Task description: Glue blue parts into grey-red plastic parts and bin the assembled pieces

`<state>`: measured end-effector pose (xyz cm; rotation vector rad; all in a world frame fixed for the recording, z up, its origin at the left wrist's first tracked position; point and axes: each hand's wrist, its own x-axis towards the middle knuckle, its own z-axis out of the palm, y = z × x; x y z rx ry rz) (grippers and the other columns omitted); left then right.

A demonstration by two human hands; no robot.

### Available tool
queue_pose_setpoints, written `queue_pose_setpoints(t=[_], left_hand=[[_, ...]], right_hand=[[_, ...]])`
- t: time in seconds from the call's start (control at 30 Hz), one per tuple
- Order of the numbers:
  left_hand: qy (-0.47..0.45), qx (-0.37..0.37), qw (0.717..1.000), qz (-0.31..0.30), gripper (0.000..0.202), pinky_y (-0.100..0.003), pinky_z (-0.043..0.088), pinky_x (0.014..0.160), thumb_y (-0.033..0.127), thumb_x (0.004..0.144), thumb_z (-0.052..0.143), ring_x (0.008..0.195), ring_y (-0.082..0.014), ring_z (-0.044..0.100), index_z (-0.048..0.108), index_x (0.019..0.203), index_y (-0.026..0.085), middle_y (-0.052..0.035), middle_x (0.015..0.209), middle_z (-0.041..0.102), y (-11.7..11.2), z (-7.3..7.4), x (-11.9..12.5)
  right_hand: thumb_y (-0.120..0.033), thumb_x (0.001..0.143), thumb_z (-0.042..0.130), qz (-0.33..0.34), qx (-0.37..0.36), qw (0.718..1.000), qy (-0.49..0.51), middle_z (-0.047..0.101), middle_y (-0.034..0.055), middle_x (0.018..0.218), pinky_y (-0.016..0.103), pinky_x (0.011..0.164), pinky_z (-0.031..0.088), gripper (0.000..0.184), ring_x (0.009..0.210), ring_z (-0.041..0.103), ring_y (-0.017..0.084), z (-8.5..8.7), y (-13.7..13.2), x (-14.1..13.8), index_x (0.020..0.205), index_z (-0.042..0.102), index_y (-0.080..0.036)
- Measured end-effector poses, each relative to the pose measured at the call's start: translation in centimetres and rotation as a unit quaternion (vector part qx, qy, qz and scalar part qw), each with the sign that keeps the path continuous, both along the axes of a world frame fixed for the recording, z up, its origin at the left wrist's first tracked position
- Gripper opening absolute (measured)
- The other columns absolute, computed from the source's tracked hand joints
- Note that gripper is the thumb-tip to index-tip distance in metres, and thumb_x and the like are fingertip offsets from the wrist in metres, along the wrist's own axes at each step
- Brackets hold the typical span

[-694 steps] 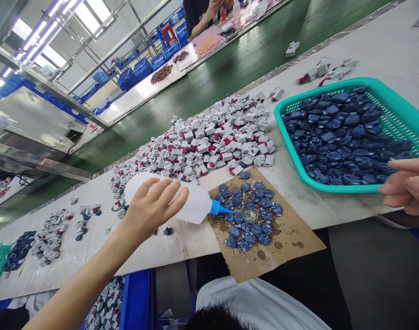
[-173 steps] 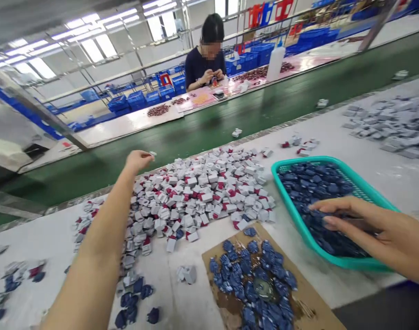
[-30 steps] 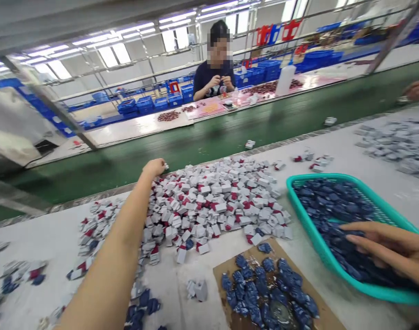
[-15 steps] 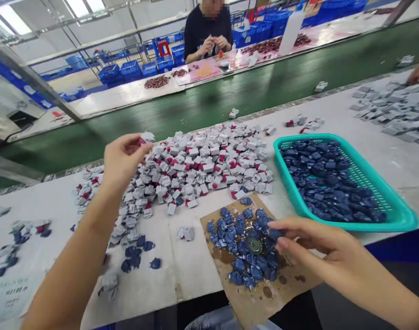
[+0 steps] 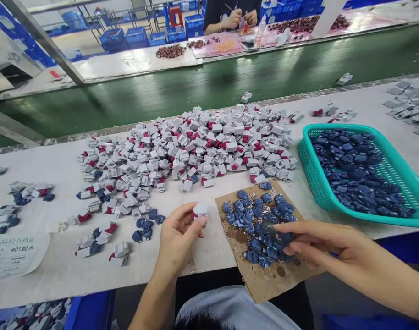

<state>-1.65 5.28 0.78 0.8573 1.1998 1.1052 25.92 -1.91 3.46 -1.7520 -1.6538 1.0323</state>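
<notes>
My left hand [image 5: 178,236] is closed in a pinch on a small grey-and-red block [image 5: 199,210], held just above the near edge of the white table [image 5: 47,151]. My right hand [image 5: 312,245] reaches over a brown cardboard sheet [image 5: 264,279] that carries several wet dark blue pieces [image 5: 256,215]. Its fingertips press together on the blue pieces at the sheet's right side. A large heap of grey-and-red blocks [image 5: 195,146] lies beyond both hands.
A teal basket [image 5: 309,174] full of blue pieces stands at the right. Loose blocks and blue pieces [image 5: 99,238] lie at the left, near a paper label [image 5: 13,254]. A green belt [image 5: 195,89] runs behind the table; another person's hands [image 5: 240,18] work at the far bench.
My left hand has come back from the heap to the near edge with a block in it. My right hand stays over the cardboard's blue pieces. The view has tilted down.
</notes>
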Motion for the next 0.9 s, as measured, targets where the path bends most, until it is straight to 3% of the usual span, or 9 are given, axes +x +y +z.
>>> queue_pose_setpoints(t=[0.13,0.23,0.3,0.37,0.5,0.7,0.8,0.9], left_hand=[[-0.022,-0.014,0.999,-0.029,0.033,-0.018,0.051,0.049,0.032,0.067,0.091,0.057,-0.0096,0.058,0.079,0.093,0.016,-0.0012,0.072,0.07,0.2,0.1,-0.3],[-0.012,-0.002,0.999,-0.05,0.029,-0.018,0.051,0.051,0.028,0.068,0.089,0.06,-0.0097,0.059,0.08,0.093,0.015,-0.0026,0.077,0.07,-0.1,0.1,-0.3],[-0.004,0.004,0.999,-0.048,0.029,-0.017,0.051,0.051,0.027,0.068,0.088,0.06,-0.0091,0.059,0.08,0.094,0.015,-0.0027,0.079,0.069,-0.3,0.0,-0.2],[0.004,0.004,0.999,-0.047,0.03,-0.018,0.051,0.051,0.026,0.067,0.088,0.06,-0.0086,0.058,0.081,0.095,0.014,-0.0025,0.079,0.068,-0.4,0.0,-0.2],[0.001,-0.008,0.999,-0.048,0.032,-0.017,0.052,0.051,0.024,0.066,0.088,0.062,-0.0094,0.06,0.08,0.095,0.014,-0.0032,0.079,0.069,-0.3,0.0,-0.1],[-0.111,-0.038,0.992,-0.037,0.035,-0.016,0.055,0.048,0.023,0.061,0.094,0.057,-0.009,0.062,0.074,0.088,0.014,0.0004,0.07,0.071,-0.4,0.6,0.3],[-0.193,-0.055,0.979,-0.048,0.036,-0.015,0.057,0.051,0.026,0.063,0.096,0.059,-0.0096,0.066,0.069,0.085,0.016,0.0018,0.069,0.072,-1.3,1.0,1.2],[-0.253,-0.095,0.959,-0.08,0.037,-0.014,0.058,0.052,0.028,0.065,0.097,0.062,-0.0097,0.07,0.066,0.083,0.016,0.0019,0.069,0.073,-2.4,1.3,2.4]], right_hand=[[-0.044,0.104,0.054,0.094,0.08,0.988,-0.091,0.076,0.0024,0.092,0.022,0.058,0.057,0.03,0.067,0.07,0.015,0.0,0.4,0.4,0.115,0.075,-0.027],[-0.036,0.106,0.052,0.147,0.234,0.942,-0.19,0.075,0.0064,0.11,0.024,0.069,0.06,0.026,0.085,0.075,0.019,0.0,1.3,0.2,0.112,0.072,-0.022],[-0.031,0.108,0.046,0.154,0.282,0.918,-0.231,0.074,0.0079,0.108,0.024,0.07,0.059,0.027,0.088,0.075,0.019,-0.1,1.6,-0.1,0.12,0.067,-0.02],[-0.028,0.109,0.043,0.168,0.27,0.917,-0.242,0.074,0.0068,0.101,0.024,0.065,0.057,0.025,0.081,0.074,0.018,-0.3,1.6,-0.6,0.123,0.062,-0.02],[-0.029,0.11,0.042,0.191,0.222,0.934,-0.204,0.069,0.0034,0.087,0.024,0.058,0.052,0.023,0.071,0.07,0.016,-1.1,1.8,-1.1,0.1,0.061,-0.022],[-0.035,0.109,0.045,0.175,0.192,0.955,-0.146,0.066,0.0022,0.078,0.023,0.055,0.049,0.032,0.064,0.066,0.014,-1.4,2.5,-1.0,0.087,0.064,-0.021],[-0.042,0.106,0.05,0.139,0.188,0.965,-0.119,0.068,0.0016,0.075,0.021,0.053,0.051,0.033,0.063,0.067,0.014,-0.9,2.2,-1.1,0.086,0.065,-0.021],[-0.044,0.101,0.061,0.053,0.202,0.972,-0.108,0.073,0.0025,0.08,0.018,0.054,0.054,0.026,0.065,0.07,0.014,0.1,1.4,-1.7,0.092,0.07,-0.021]])
